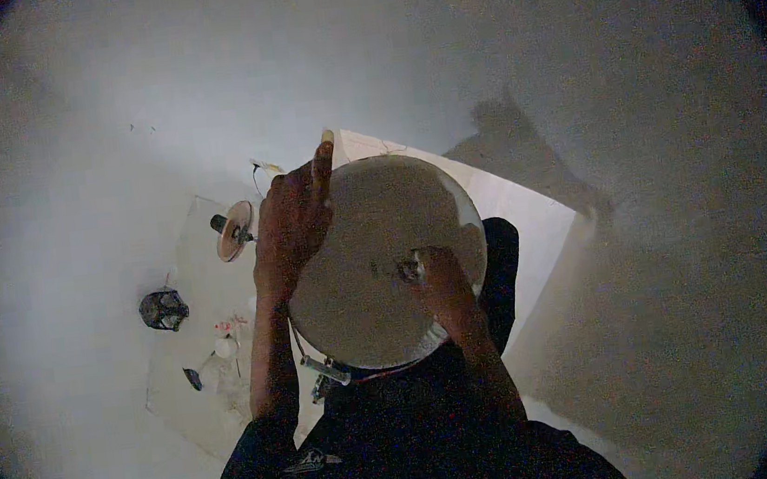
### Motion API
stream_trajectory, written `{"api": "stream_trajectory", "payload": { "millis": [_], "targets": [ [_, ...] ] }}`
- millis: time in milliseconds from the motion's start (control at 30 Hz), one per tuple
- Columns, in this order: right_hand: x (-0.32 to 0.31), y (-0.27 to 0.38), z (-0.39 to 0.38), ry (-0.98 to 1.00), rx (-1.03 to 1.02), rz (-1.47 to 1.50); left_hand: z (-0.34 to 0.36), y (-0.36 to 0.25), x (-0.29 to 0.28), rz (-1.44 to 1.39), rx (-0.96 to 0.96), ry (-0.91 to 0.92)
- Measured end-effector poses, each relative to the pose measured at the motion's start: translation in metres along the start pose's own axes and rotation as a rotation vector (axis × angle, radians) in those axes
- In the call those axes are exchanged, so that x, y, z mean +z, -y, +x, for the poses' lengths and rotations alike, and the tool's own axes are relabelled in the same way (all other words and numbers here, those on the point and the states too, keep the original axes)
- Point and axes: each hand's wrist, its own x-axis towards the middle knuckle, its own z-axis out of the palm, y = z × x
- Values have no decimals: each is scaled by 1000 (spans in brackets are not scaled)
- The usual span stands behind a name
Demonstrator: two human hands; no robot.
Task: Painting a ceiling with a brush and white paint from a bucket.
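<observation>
A large round grey-brown disc with a pale rim lies in front of me, close to my body. My left hand is at its upper left edge, back up. One finger stretches out past the rim; the others curl down there, partly hidden. Over the right part of the disc's face, my right hand is closed on a small dark, shiny piece, too dim to name. Beside the disc's lower left rim lies a metal tool with a pale cylindrical part.
A pale board extends beneath the disc to the right. On a clear sheet to the left are an orange-brown disc on a dark spindle, a white round piece and small red bits. Farther left stands a black cage-like object.
</observation>
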Motion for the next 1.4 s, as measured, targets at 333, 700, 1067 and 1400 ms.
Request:
{"api": "stream_trajectory", "payload": {
  "millis": [333, 700, 1067, 1400],
  "targets": [
    [28, -14, 15, 106, 80, 73, -13, 23, 13, 41, -25, -41],
    [11, 21, 7, -199, -19, 406, -20, 27, 4, -16, 119, -205],
    [-82, 13, 39, -389, -154, 633, -17, 25, -2, 72, 84, -103],
    [-110, 19, 74, -281, -349, 509, -19, 24, 3, 49, 111, -98]
  ]
}}
